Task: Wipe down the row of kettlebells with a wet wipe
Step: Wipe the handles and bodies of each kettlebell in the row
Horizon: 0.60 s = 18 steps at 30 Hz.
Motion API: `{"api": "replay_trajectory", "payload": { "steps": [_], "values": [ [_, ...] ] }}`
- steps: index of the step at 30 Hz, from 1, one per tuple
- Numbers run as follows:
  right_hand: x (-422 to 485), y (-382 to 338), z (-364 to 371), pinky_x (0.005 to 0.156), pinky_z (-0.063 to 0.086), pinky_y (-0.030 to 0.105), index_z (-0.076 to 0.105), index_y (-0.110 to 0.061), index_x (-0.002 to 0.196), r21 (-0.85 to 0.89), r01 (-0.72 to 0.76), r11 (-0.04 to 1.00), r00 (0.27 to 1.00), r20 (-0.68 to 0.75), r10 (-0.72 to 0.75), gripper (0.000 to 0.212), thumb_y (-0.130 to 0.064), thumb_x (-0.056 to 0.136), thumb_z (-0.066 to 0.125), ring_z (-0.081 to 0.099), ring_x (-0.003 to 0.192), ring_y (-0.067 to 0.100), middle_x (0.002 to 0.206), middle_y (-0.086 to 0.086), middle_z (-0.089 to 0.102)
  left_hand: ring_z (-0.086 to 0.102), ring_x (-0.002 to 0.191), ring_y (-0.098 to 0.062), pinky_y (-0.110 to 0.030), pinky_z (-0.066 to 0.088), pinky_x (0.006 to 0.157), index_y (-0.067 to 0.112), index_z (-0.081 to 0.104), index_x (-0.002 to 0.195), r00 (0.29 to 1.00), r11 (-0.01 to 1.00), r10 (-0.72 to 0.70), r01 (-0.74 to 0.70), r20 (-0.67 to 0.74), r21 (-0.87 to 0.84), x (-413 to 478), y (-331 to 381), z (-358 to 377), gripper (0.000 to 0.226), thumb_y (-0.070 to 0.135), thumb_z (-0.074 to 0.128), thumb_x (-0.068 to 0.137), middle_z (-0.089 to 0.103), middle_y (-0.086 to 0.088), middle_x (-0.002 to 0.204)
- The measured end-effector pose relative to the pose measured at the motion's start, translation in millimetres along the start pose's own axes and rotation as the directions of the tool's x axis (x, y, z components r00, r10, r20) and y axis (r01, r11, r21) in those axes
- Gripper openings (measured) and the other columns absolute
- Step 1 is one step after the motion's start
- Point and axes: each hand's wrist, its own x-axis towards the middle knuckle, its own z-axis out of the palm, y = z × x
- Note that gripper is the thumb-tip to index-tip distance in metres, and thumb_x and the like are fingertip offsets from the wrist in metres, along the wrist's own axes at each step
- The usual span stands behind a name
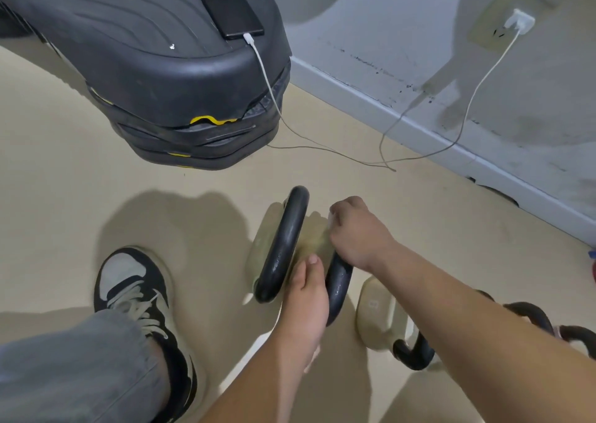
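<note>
- The kettlebell point(314, 240), pale beige with a black looped handle point(283, 238), stands on the tan floor point(80, 171) just below the middle of the view.
- The right hand point(356, 234) sits at the kettlebell's 3 o'clock side. Its fingers are curled tight into a bunch over the top of the handle's right limb.
- A small pale patch of wet wipe point(332, 221) shows at those fingertips, pinched against the kettlebell where the handle meets the body.
- The left hand point(306, 297) comes in from 6 o'clock and lies between the two limbs of the handle. Its thumb is straight and points to 12 o'clock, lying on the beige body.
- The left hand's other fingers are hidden under the palm, so whether they are closed round the handle cannot be told.
- A second kettlebell point(377, 316) lies at 4 o'clock from the first, under the right forearm.
- More black handles point(529, 318) show further along towards 3 o'clock.
- At 11 o'clock a black step platform point(154, 68) carries a phone point(227, 5).
- A white cable point(271, 90) runs from the phone to a charger point(519, 21) in the wall at 1 o'clock.
- A black and grey shoe point(135, 284) rests at 8 o'clock.
</note>
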Motion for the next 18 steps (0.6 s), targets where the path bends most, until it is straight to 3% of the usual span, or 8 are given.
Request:
{"api": "replay_trajectory", "payload": {
  "steps": [3,5,7,9,10,12,14,18],
  "values": [
    [-43,-2,8,0.125,0.019,0.043,0.055,0.001,0.118,-0.113,0.171,0.979,0.985,0.02,-0.17,0.07,-0.045,0.079,0.021,0.022,0.148,0.04,0.158,0.019,0.027,0.044,0.141,-0.013,-0.044,0.031,0.12,0.037,0.044,0.148,0.999,0.998,-0.038,0.037,-0.012,-0.04,-2,0,-1,0.058,0.065,0.033,0.099,0.05,0.01,0.151],
    [-61,-5,8,0.129,-0.003,0.04,0.047,-0.001,0.136,-0.135,0.185,0.973,0.98,0.101,-0.172,0.066,-0.042,0.089,0.027,-0.016,0.158,0.034,0.171,0.013,-0.001,0.046,0.14,-0.015,-0.044,0.032,0.12,0.038,0.045,0.147,0.998,0.998,-0.051,0.051,-0.02,-0.046,-1,-3,-4,0.063,0.072,0.034,0.094,0.053,0.008,0.149],
    [-59,-2,8,0.127,-0.01,0.034,0.044,-0.005,0.141,-0.103,0.209,0.972,0.975,0.101,-0.199,0.051,-0.031,0.098,0.036,-0.025,0.157,0.029,0.172,0.008,-0.007,0.045,0.14,-0.014,-0.039,0.03,0.119,0.039,0.045,0.146,0.998,0.997,-0.062,0.061,-0.023,-0.042,-1,-1,-5,0.062,0.071,0.035,0.094,0.052,0.01,0.149],
    [-39,1,4,0.123,0.0,0.027,0.05,-0.008,0.138,-0.043,0.177,0.983,0.981,0.09,-0.173,0.04,-0.015,0.099,0.042,-0.004,0.158,0.028,0.169,0.008,0.009,0.041,0.142,-0.012,-0.031,0.029,0.115,0.037,0.042,0.15,0.998,0.997,-0.058,0.056,-0.04,-0.045,-2,1,-4,0.054,0.06,0.035,0.101,0.046,0.014,0.152],
    [-23,3,-1,0.119,0.015,0.027,0.055,-0.01,0.132,0.018,0.12,0.993,0.988,0.094,-0.121,0.035,-0.011,0.099,0.044,0.018,0.151,0.03,0.16,0.01,0.026,0.039,0.143,-0.011,-0.028,0.028,0.112,0.036,0.041,0.151,0.997,0.998,-0.055,0.053,-0.049,-0.042,-2,2,-3,0.052,0.056,0.035,0.103,0.043,0.016,0.153],
    [9,-1,-15,0.088,0.042,0.024,0.061,-0.011,0.099,0.061,-0.004,0.998,0.987,0.16,-0.006,0.017,-0.006,0.097,0.045,0.046,0.11,0.03,0.116,0.013,0.051,0.035,0.144,-0.008,-0.025,0.026,0.107,0.035,0.038,0.153,0.997,0.998,-0.055,0.054,-0.046,-0.025,-6,5,-1,0.051,0.053,0.035,0.105,0.039,0.018,0.154],
    [32,-8,-24,0.067,0.038,0.027,0.051,-0.008,0.075,-0.011,-0.052,0.999,0.978,0.203,0.053,0.022,-0.003,0.095,0.044,0.047,0.09,0.029,0.09,0.01,0.054,0.032,0.145,-0.007,-0.024,0.024,0.109,0.035,0.035,0.154,0.998,0.999,-0.05,0.049,-0.035,-0.011,-8,8,1,0.052,0.053,0.033,0.105,0.033,0.02,0.156],
    [34,-11,-21,0.073,0.04,0.031,0.054,-0.007,0.078,-0.139,-0.01,0.99,0.981,0.193,0.037,0.024,-0.01,0.098,0.041,0.051,0.094,0.032,0.091,0.011,0.056,0.028,0.148,-0.007,-0.026,0.02,0.115,0.033,0.032,0.156,0.998,1.0,-0.029,0.029,-0.053,0.003,-8,12,4,0.054,0.053,0.032,0.105,0.029,0.02,0.159]
  ]
}}
